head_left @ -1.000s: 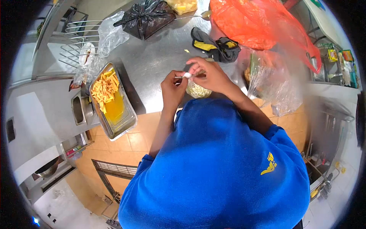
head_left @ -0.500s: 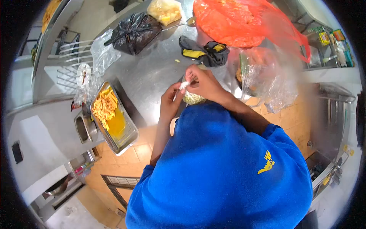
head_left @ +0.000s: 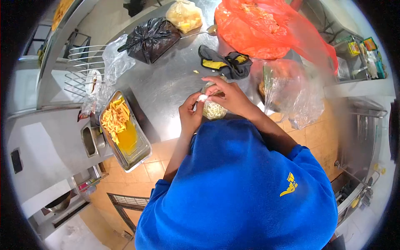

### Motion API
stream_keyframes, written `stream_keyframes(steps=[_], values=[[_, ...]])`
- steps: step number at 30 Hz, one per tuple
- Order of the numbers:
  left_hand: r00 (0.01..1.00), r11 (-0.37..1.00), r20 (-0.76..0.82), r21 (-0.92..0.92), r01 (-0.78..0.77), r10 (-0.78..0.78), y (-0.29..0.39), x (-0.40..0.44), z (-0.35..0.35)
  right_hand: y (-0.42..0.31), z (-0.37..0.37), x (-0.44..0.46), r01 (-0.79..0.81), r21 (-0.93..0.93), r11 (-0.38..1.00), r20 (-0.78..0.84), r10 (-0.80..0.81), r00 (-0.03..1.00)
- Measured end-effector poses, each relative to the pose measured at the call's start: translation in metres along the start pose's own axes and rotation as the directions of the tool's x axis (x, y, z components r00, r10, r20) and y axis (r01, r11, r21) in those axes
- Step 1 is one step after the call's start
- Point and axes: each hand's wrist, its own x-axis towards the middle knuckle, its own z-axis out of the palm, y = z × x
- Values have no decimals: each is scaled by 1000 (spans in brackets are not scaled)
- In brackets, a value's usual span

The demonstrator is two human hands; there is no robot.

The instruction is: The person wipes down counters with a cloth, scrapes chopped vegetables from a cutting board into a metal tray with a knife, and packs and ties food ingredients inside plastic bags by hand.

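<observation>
In the head view, a small clear plastic bag (head_left: 215, 111) of pale green-white shreds, perhaps sprouts, sits at the near edge of the steel table. A small white bit (head_left: 203, 98), seemingly its bunched neck, shows between my fingertips. My left hand (head_left: 191, 113) pinches it from the left, thumb and forefinger closed. From the right, my right hand (head_left: 231, 97) reaches over the bag and grips the same spot with its thumb and fingers, the forefinger partly lifted. Dark grey and yellow gloves (head_left: 224, 61) lie just beyond my hands.
On the left stands a metal tray (head_left: 143, 152) of yellow-orange strips beside a wire rack (head_left: 79, 77). A black bag (head_left: 153, 39), a bag of yellow chunks (head_left: 184, 16), a spoon (head_left: 211, 30) and a large red bag (head_left: 258, 31) lie farther back. Clear bags (head_left: 291, 93) are at right.
My right hand has flattened and turned over the bag, its forefinger now extended. Both hands stay at the white bit, and more of the bag's contents shows. The whole view has shifted slightly.
</observation>
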Motion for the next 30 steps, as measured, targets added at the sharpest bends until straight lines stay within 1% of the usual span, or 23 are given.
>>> stream_keyframes(steps=[2, 3, 6, 9, 11, 12, 13, 15, 17, 19, 20, 23, 25, 26, 28, 29, 30], values=[[998, 999, -38, -28, -43, 42, 0, 0, 3, -7, 2, -2, 2, -52, 999, 16, -2, 1000], [998, 999, -52, -20, -35, 34, -1, -1, 3, -9, 2, -2, 3, -79, 997, 24, -1, 1000], [996, 1000, -91, 17, -2, 3, -5, -4, 4, -3, 5, -4, 209, -265, 941, 26, -209, 978], [992, 997, -125, 67, 29, -20, -11, -2, 7, -2, 3, -5, 203, -258, 945, 34, -201, 979], [992, 995, -129, 92, 22, -10, -16, -2, 7, -3, 2, -4, 91, -196, 976, 50, -83, 995], [995, 996, -103, 85, 24, -15, -13, -1, 7, -4, 0, -4, 35, -166, 986, 58, -26, 998], [997, 997, -76, 79, 26, -20, -7, -1, 6, -1, -2, -4, -30, -33, 999, 76, 32, 997], [1000, 999, -16, 54, 9, -8, -4, 0, 3, 7, -12, 2, -164, 229, 960, 133, 136, 982], [999, 1000, 42, 11, -26, 26, -8, 1, -4, 12, -17, 10, -119, 252, 960, 186, 72, 980], [990, 991, 53, 5, -135, 134, 5, 4, -5, 15, -23, 18, -74, 240, 968, 242, 14, 970], [980, 982, 58, 1, -190, 190, 9, 5, -5, 15, -24, 19, -94, 227, 969, 278, 28, 960], [984, 984, 64, -78, -160, 165, -3, 6, -12, 5, -26, 26, -134, 189, 973, 370, 56, 927], [986, 989, 94, -51, -136, 140, -1, 7, -17, 5, -27, 31, -141, 169, 976, 413, 60, 909], [986, 992, 106, -38, -124, 128, 0, 7, -18, 5, -28, 30, -137, 193, 972, 409, 47, 911], [994, 998, 93, 28, -51, 48, 4, 6, -18, 5, -27, 30, -127, 242, 962, 404, 19, 914], [997, 998, 82, 60, -13, 8, 7, 6, -18, 7, -26, 30, -87, 179, 980, 378, 13, 926], [997, 996, 75, 82, -32, 26, 11, 5, -16, 9, -24, 28, -50, 115, 992, 354, 6, 935]])
